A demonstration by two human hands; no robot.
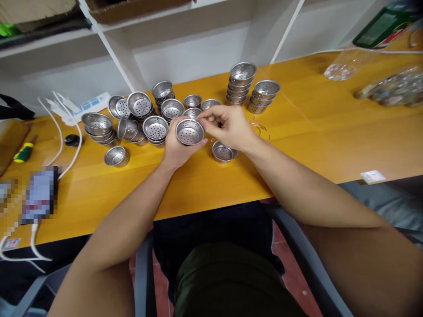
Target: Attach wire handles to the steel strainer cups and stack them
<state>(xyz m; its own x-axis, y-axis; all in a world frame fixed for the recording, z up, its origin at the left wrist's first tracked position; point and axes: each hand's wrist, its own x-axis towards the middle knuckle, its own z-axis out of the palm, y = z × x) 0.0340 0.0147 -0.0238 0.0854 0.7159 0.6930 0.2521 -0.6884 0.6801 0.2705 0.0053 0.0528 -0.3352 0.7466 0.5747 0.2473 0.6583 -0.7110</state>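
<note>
My left hand (pixel 178 149) is wrapped around a small perforated metal strainer cup (pixel 190 132), tilted so its holed bottom faces me. At the cup's far right rim, the fingertips of my right hand (pixel 228 125) are pinched together. Whatever they hold is thin and too small to make out. Below my right hand stands another strainer cup (pixel 224 152) on the table. Thin, curved, copper-coloured wire pieces (pixel 261 130) lie just beyond my right wrist. Left of my left hand is a stack of strainer cups (pixel 156 127).
More stacked cups (pixel 243 72) stand at the back, with a single cup (pixel 116 156) front left. A power strip (pixel 90 105), white cables and a screwdriver (pixel 24 152) lie on the left of the wooden table (pixel 313 145). A plastic bottle (pixel 373 37) is far right.
</note>
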